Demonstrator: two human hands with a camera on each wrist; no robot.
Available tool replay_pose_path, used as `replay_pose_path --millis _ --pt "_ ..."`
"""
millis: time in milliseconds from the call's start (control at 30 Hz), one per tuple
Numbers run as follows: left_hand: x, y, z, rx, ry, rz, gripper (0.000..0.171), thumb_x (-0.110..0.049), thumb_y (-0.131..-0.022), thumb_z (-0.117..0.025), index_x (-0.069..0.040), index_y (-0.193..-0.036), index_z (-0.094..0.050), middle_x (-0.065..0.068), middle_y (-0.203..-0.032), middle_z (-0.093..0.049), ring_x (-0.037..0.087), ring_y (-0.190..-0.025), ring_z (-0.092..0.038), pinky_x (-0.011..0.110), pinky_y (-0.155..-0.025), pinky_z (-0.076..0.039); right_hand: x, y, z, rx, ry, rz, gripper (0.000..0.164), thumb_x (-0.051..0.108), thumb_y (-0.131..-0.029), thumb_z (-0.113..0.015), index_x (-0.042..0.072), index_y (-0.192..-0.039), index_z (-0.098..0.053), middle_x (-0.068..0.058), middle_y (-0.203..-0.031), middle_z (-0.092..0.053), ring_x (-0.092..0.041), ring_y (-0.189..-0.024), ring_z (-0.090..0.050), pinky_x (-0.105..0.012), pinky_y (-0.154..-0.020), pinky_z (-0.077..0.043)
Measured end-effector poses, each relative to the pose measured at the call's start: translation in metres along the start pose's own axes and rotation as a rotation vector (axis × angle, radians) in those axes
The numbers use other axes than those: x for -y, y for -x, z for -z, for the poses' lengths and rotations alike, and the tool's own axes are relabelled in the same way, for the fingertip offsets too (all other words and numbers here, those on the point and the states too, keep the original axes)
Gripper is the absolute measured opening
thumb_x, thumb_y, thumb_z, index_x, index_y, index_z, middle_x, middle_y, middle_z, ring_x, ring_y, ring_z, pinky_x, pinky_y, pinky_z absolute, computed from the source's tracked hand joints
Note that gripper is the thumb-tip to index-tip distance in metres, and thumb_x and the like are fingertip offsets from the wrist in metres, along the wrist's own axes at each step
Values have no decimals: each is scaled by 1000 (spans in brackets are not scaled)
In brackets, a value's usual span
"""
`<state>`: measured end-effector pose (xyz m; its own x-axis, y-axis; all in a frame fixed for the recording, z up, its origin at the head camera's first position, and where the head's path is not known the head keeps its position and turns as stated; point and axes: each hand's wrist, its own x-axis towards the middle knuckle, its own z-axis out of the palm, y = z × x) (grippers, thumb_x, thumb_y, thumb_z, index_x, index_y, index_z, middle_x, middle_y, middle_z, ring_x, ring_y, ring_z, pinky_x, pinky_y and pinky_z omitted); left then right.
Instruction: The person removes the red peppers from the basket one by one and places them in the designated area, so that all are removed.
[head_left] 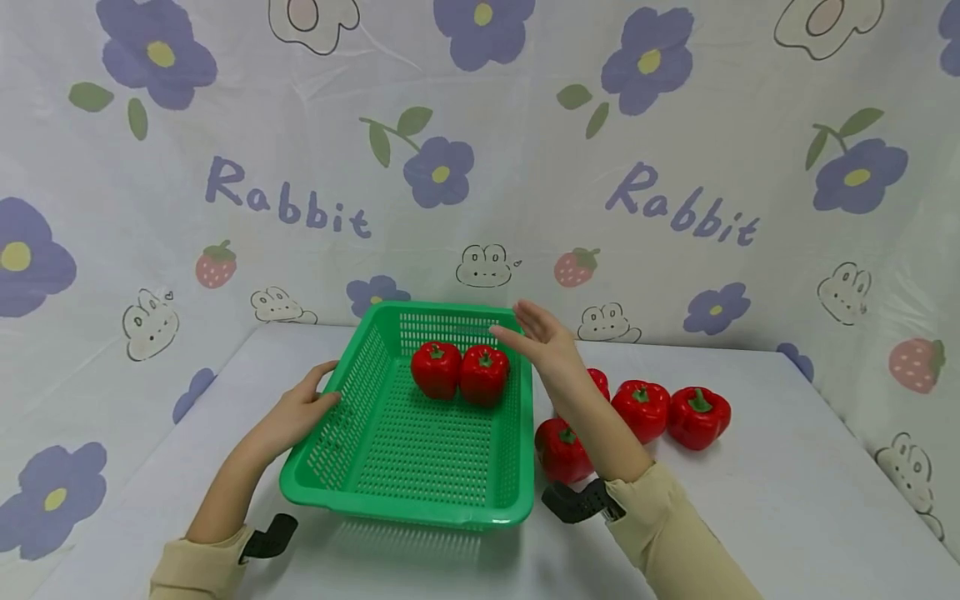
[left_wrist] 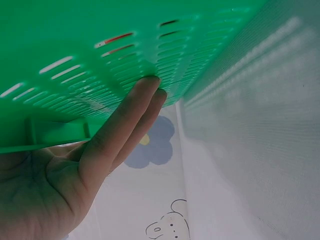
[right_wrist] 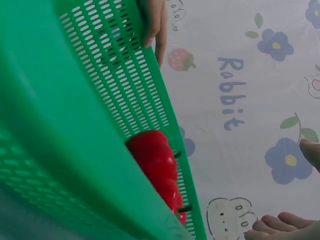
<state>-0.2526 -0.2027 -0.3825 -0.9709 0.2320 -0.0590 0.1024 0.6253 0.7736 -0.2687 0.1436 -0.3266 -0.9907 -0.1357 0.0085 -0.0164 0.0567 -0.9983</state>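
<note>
A green plastic basket (head_left: 420, 508) with slotted walls stands in front of me, two red bell peppers (head_left: 483, 377) side by side toward its back. My left hand (head_left: 296, 412) holds the basket's left rim. In the left wrist view its fingers (left_wrist: 122, 120) lie long against the outer slotted wall, while the right wrist view shows part of that hand over the rim. Over the back right corner of the basket is my right hand (head_left: 551, 346), its fingers spread and nothing between them. Its thumb points toward the basket's inside.
Several more red bell peppers (head_left: 697, 417) lie on the white table (head_left: 780, 467) to the right of the basket, partly behind my right forearm. A white cloth (head_left: 495, 108) printed with flowers and rabbits hangs behind the table. Black straps (head_left: 573, 502) circle both wrists.
</note>
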Motion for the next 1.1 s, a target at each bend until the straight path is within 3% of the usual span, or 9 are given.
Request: replay_pose_path --millis 333,833,1100 --pt "-1 -2 1 5 -4 -3 62 -22 -104 -42 -3 -155 -12 35 -116 -61 18 -69 -67 31 -61 -55 -1 -19 -12 -8 -46 -102 86 30 -88 -72 13 -156 -22 -2 -162 -26 -19 -151 -21 -41 -124 -16" --pt "-1 -1 1 11 10 7 63 -22 -104 -42 -4 -156 -12 35 -117 -61 19 -69 -69 32 -61 -57 -8 -32 -30 -34 57 -241 91 30 -86 -75 9 -156 -20 -8 -163 -23 -28 -151 -19 -45 -123 -20" --pt "1 0 1 7 9 3 62 -22 -104 -42 -4 -155 -12 35 -115 -61 18 -69 -68 31 -60 -56 -14 -39 -35 -42 89 -271 94 30 -85 -75 7 -156 -18 -10 -163 -21 -29 -151 -18 -48 -123 -18"
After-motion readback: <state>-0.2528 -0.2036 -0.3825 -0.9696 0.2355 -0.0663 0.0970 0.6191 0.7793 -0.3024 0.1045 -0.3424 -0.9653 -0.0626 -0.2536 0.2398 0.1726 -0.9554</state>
